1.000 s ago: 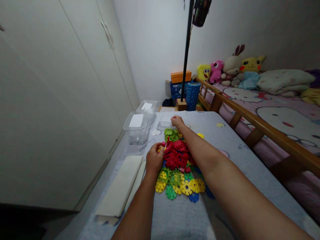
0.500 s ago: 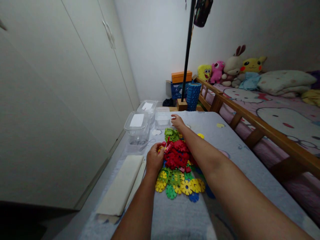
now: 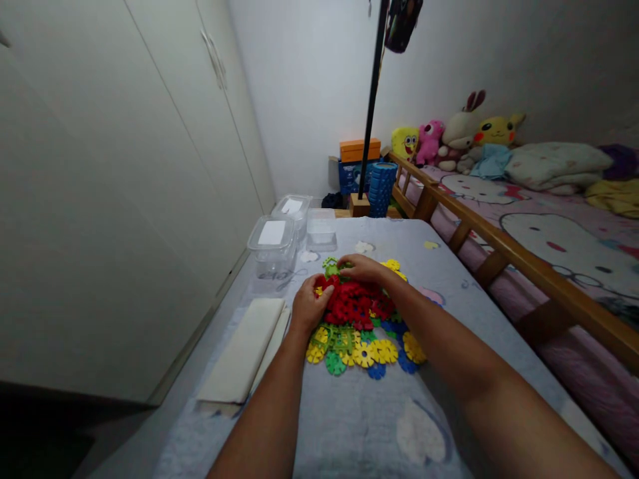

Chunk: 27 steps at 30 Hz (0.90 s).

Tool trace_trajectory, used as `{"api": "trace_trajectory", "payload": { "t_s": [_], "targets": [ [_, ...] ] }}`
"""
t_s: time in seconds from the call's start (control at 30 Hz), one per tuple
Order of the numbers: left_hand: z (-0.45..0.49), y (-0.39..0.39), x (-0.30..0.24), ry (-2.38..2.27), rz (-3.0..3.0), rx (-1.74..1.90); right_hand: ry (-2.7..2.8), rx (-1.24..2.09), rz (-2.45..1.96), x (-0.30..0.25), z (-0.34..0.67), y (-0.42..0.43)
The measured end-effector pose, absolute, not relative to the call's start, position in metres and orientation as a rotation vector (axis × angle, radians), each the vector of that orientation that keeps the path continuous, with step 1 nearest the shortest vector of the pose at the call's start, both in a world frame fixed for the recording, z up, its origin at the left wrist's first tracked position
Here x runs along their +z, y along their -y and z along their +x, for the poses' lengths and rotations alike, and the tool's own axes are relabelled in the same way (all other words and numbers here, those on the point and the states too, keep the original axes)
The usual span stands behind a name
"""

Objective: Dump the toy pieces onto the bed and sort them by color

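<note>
A pile of red plastic building pieces (image 3: 352, 307) lies on the cloth-covered table, with yellow, green and blue notched discs (image 3: 364, 354) spread around it. At the pile's left edge, my left hand (image 3: 308, 306) is closed with thumb and fingers around red pieces. My right hand (image 3: 365, 269) reaches across the back of the pile, its fingers curved and apart, nothing visible between them. Just beyond its fingertips lie light green pieces (image 3: 330, 265), partly covered by the hand. My right forearm hides some of the pile's right side.
Lidded clear boxes (image 3: 272, 243) stand at the back left, beside an open clear container (image 3: 322, 236). Folded beige cloth (image 3: 244, 352) lies at left. A wooden bed rail (image 3: 479, 226) runs along the right, and a black pole (image 3: 372, 100) rises behind the table.
My right hand has come back from near the open clear container to the pile. My left hand stays at the pile's left edge; the pinkish piece by its fingers no longer shows.
</note>
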<state>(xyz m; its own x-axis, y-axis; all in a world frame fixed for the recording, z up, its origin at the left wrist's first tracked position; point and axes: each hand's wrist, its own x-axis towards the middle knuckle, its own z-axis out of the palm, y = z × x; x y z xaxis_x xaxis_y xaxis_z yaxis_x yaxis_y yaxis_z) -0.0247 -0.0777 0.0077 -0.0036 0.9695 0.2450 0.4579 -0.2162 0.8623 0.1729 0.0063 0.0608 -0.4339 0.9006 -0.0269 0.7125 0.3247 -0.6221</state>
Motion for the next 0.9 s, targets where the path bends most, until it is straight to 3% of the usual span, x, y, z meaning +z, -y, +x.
{"api": "trace_trajectory", "payload": {
  "t_s": [0.3,0.47,0.6,0.9],
  "targets": [
    [-0.022,0.086,0.013,-1.439,1.923,1.018,2.062,0.735,-1.474,0.068,0.256,0.069],
    [-0.018,0.092,0.017,-1.415,2.054,0.858,1.832,0.344,-1.870,0.037,0.305,0.093],
    [-0.010,0.097,0.022,-1.424,2.080,0.781,1.712,0.308,-2.158,0.013,0.304,0.108],
    [0.016,0.092,0.030,-1.268,2.064,0.778,1.807,0.509,-1.814,0.013,0.251,0.120]
  ]
}}
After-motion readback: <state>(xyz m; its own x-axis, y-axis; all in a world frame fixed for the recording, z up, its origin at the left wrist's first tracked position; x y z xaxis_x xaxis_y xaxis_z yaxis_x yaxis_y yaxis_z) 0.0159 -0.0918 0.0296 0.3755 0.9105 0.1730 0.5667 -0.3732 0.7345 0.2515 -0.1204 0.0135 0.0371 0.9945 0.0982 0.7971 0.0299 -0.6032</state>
